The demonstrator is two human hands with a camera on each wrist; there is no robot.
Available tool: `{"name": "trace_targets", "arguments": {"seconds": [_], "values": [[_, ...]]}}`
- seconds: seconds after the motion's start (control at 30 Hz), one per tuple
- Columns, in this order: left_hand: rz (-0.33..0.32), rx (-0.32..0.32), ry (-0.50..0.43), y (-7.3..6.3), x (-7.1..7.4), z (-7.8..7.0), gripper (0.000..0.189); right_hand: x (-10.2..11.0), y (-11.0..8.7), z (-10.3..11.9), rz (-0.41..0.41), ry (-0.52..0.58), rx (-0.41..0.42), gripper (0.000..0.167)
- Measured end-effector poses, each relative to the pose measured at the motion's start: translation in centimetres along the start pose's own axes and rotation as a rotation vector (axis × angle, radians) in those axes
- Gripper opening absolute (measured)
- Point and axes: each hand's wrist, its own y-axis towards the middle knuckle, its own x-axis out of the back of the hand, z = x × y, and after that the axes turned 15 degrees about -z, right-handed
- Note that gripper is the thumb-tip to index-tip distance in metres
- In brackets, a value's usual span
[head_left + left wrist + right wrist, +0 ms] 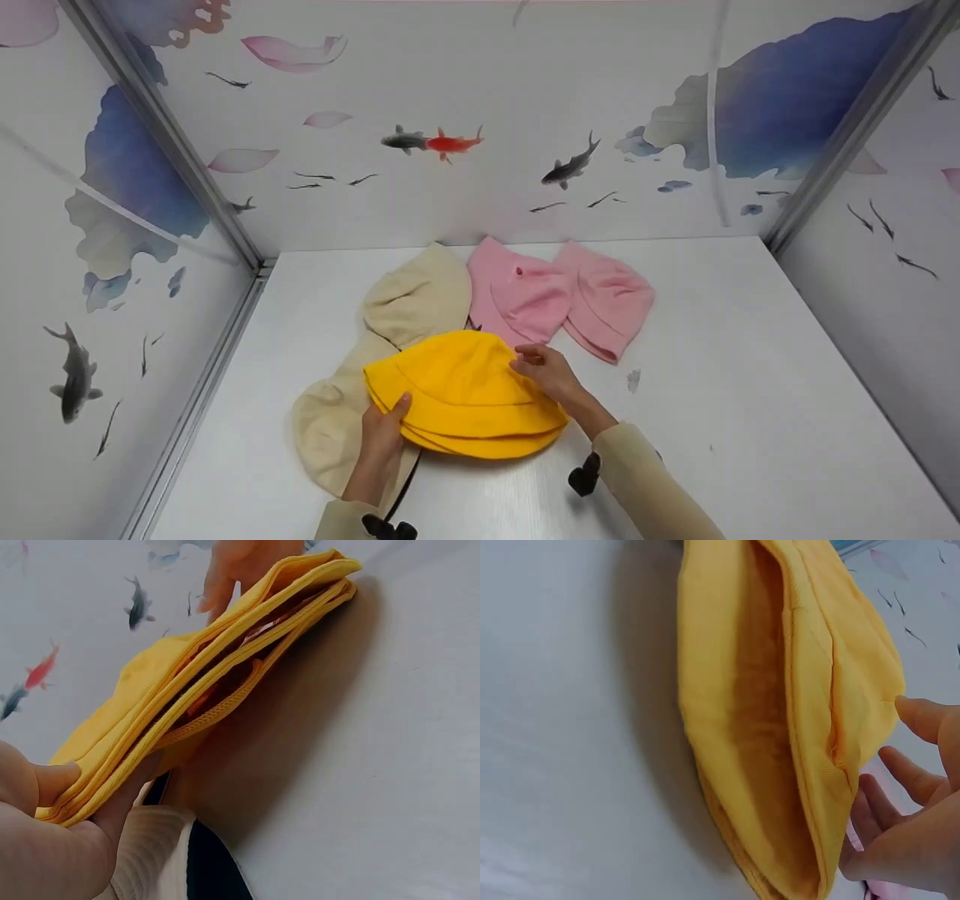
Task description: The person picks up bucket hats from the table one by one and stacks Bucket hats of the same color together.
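Note:
A yellow bucket hat (465,382), flattened with several brim layers showing, is tilted over the white table. My left hand (382,442) pinches its left brim end, thumb on top and fingers beneath. In the left wrist view the brim edges (217,667) lie stacked between that thumb and the fingers. My right hand (551,375) is at the right side of the crown, its fingers spread and loosely bent. From the right wrist, its fingertips (911,709) show right at the cloth, while the hat's opening (761,712) gapes beside them.
Two cream bucket hats (416,296) (326,427) lie behind and left of the yellow one, the nearer partly covered. Two pink bucket hats (525,292) (611,300) overlap near the back wall (480,90). Printed panels enclose the white table (735,390) on three sides.

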Motion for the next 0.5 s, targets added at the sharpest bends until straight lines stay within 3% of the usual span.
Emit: {"name": "trace_targets", "arguments": {"seconds": [0.1, 0.23, 0.5], "values": [[-0.002, 0.003, 0.003, 0.0, 0.0, 0.1, 0.057, 0.4, -0.5, -0.7, -0.043, -0.083, 0.037, 0.040], [-0.024, 0.021, 0.011, 0.0, -0.2, 0.2, 0.057, 0.7, -0.9, -1.8, -0.041, -0.163, 0.041, 0.040], [-0.057, 0.051, 0.000, 0.2, -0.7, 0.4, 0.060, 0.9, -1.5, -1.7, 0.007, -0.176, -0.023, 0.048]]}}
